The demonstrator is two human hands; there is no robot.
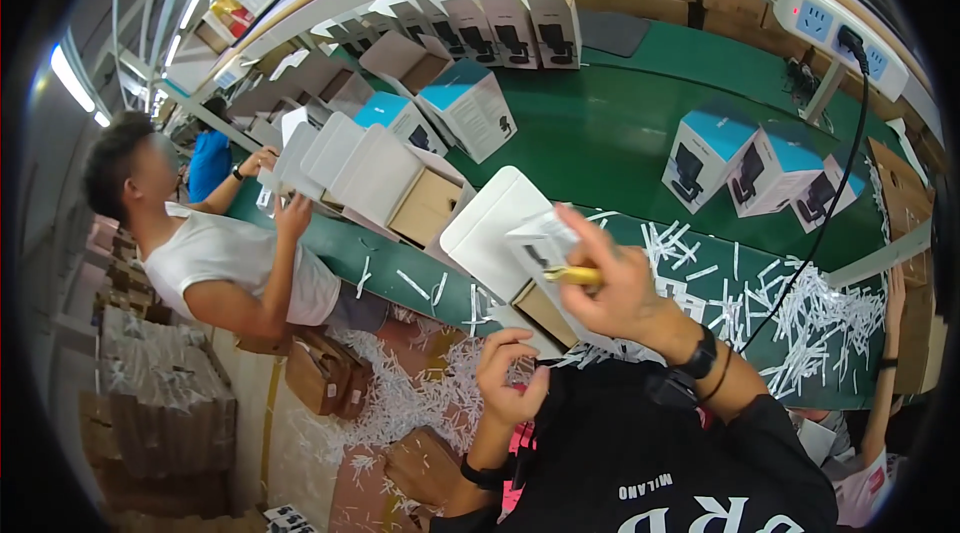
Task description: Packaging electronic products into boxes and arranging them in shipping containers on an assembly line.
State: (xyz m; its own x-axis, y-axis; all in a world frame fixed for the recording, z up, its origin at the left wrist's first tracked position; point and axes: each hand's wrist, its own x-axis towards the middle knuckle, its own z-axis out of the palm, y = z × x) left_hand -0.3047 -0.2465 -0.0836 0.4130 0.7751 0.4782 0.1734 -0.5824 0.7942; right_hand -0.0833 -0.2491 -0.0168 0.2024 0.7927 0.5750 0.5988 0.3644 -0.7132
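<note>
My right hand (615, 283) is closed around a short yellow tool (575, 275), perhaps a cutter, whose exact kind I cannot make out. It is above an open white box (500, 223) with its lid raised and brown cardboard (545, 316) inside. Just beside these fingers is a white printed piece (540, 241) with a small dark picture; whether I hold it or it belongs to the box, I cannot tell. My left hand (508, 378) is by the box's near corner, fingers loosely bent and apart from the thumb, with nothing visible in it.
More open boxes (385, 178) line the green table (590, 113) on the left, where a co-worker (245, 263) handles one. Closed blue-topped boxes (705, 158) stand at right. White paper strips (820, 323) cover the right end and floor. A black cable (855, 163) hangs from a power strip (835, 23).
</note>
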